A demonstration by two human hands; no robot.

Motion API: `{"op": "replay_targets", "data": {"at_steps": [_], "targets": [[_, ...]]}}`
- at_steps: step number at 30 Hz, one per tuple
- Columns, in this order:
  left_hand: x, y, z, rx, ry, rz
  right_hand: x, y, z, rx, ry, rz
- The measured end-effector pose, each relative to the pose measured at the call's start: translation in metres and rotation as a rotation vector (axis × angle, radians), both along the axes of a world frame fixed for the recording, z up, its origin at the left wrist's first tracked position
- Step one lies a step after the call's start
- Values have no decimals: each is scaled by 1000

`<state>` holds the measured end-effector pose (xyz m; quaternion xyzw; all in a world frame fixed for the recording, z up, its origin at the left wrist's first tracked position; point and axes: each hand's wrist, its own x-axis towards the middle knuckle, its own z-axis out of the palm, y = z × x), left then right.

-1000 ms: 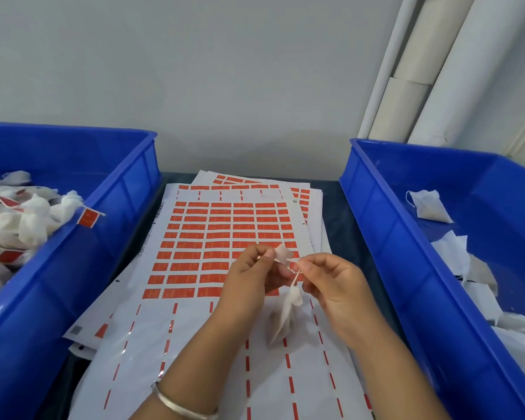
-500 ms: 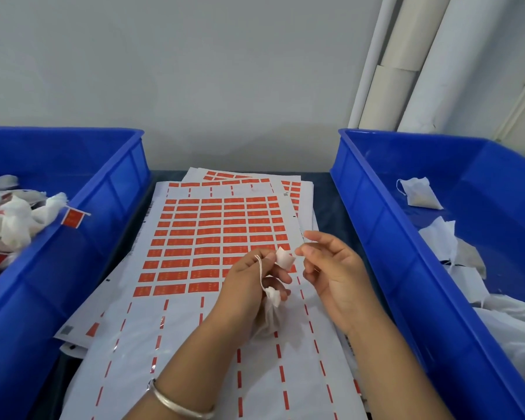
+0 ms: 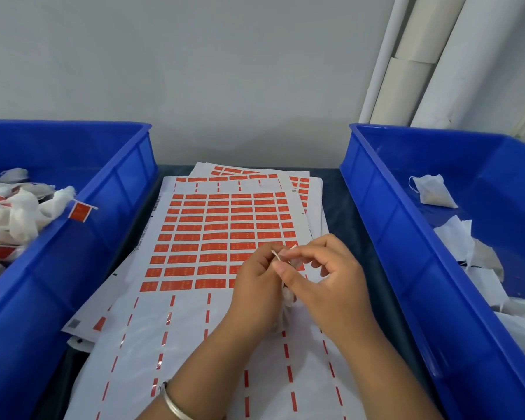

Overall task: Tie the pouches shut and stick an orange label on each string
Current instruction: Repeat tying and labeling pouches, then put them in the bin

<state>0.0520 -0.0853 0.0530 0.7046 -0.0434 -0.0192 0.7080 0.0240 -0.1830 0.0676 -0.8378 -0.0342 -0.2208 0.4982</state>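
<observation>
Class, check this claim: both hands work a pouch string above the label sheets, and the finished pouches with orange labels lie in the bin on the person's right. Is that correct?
One detail is wrong. The head view shows the labelled pouches in the left bin; the right bin holds unlabelled ones. Both hands, left hand and right hand, do work the string above the label sheets.

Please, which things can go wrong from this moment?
The thin white string is a small loop pinched between the left hand and the right hand; it could slip before the knot is tight. The small white mesh pouch is mostly hidden between the hands, so a loose closure might go unnoticed.
</observation>
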Motion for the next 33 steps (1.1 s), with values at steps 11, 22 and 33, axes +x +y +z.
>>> {"op": "replay_targets", "data": {"at_steps": [11, 22, 33], "targets": [[-5, -2, 1, -6, -53, -13, 0, -5, 1, 225, 37, 122], [1, 1, 4, -107, 217, 11, 10, -18, -5, 407, 172, 35], [3, 0, 9, -134, 259, 57, 14, -19, -8, 480, 215, 0]]}}
